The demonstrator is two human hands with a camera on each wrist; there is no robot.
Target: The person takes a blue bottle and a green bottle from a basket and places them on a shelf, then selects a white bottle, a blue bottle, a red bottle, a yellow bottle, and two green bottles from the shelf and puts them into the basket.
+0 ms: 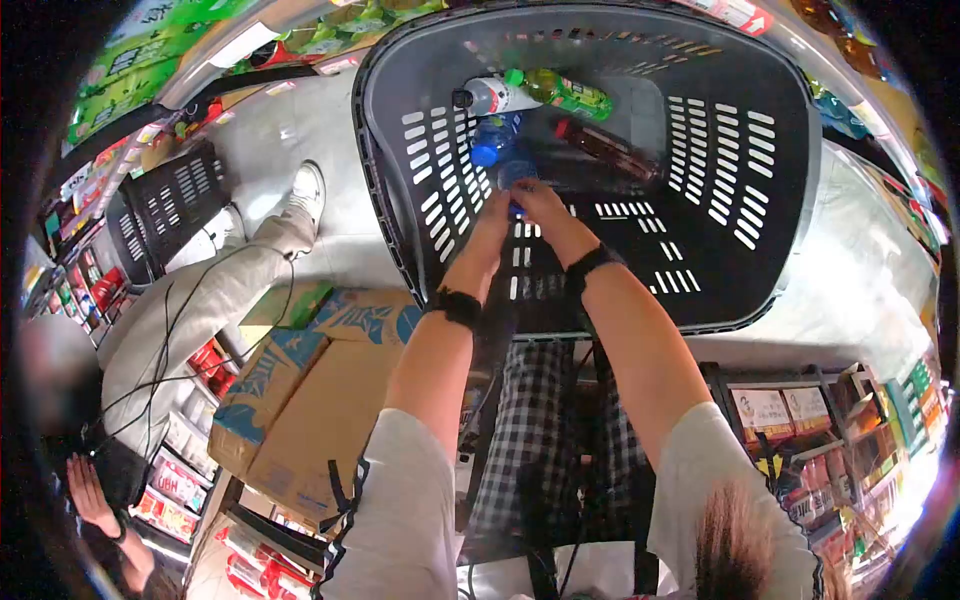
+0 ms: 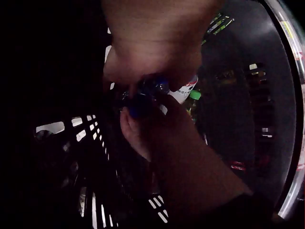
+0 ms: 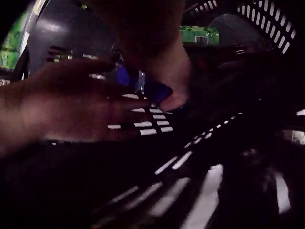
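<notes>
The two hands meet just left of the centre of the head view. The right hand (image 1: 546, 209) appears to pinch a blue-capped bottle (image 1: 517, 173), its thumb against the blue in the right wrist view. The left hand (image 1: 488, 226) comes up against the same bottle from the other side; the dark wrist views do not tell whether its fingers close round it. The bottle lies between the fingertips, its clear body showing just above them in the frame and a blue part just below.

The step in hand looks like two-handed handling of that bottle, perhaps at its cap; whether the cap is being turned cannot be told. The next move would seem to call for a steady grip by one hand, with the other kept free to work or let go.

Around the hands is a large dark shopping basket (image 1: 412, 82). Above them in the frame, inside it, lie a second blue-capped bottle (image 1: 496, 134), a white-labelled bottle (image 1: 503, 96) and a green bottle (image 1: 568, 94); a dark red-brown bottle (image 1: 608, 149) lies to the upper right of the hands.

Farther out, a cardboard box (image 1: 325, 405) stands lower left, and another person's leg (image 1: 185, 320) reaches across the left.
</notes>
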